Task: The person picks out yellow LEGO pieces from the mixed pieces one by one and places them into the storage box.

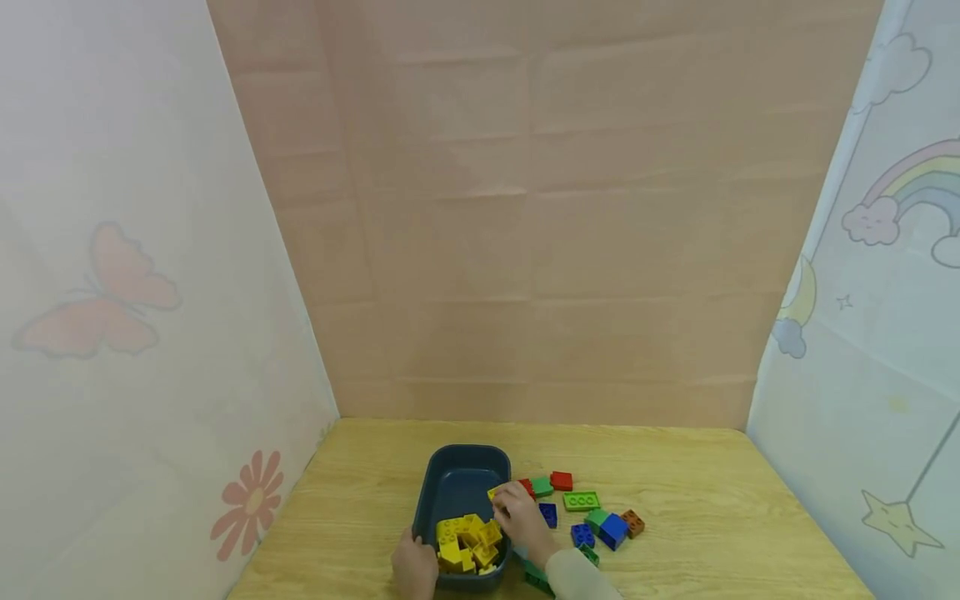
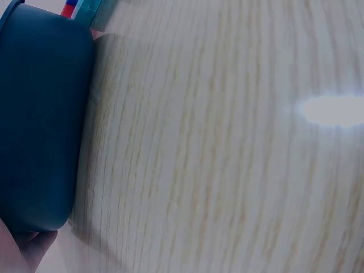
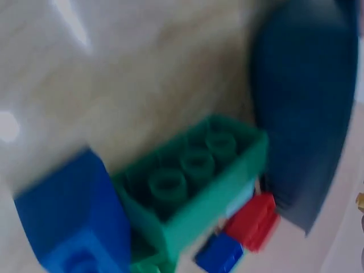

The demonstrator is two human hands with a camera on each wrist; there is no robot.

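Observation:
A dark blue bin (image 1: pixel 471 457) stands on the table with a heap of yellow bricks (image 1: pixel 468 542) in its near half. My left hand (image 1: pixel 415 568) grips the bin's near left side; in the left wrist view only part of that hand (image 2: pixel 25 250) shows at the bin's wall (image 2: pixel 42 119). Over the bin's right rim, my right hand (image 1: pixel 525 523) pinches a yellow brick (image 1: pixel 494 493), partly hidden by the fingers. The right wrist view shows the bin's outer wall (image 3: pixel 304 102) beside an upturned green brick (image 3: pixel 196 176), but not the hand clearly.
Right of the bin lie loose bricks: red (image 1: pixel 561 481), light green (image 1: pixel 581 501), dark blue (image 1: pixel 582 535), brighter blue (image 1: pixel 613 531) and brown (image 1: pixel 633 523). Close to the right forearm is a dark green brick (image 1: pixel 536 577). A papered wall (image 1: pixel 532 333) rises behind the table (image 1: pixel 697 500).

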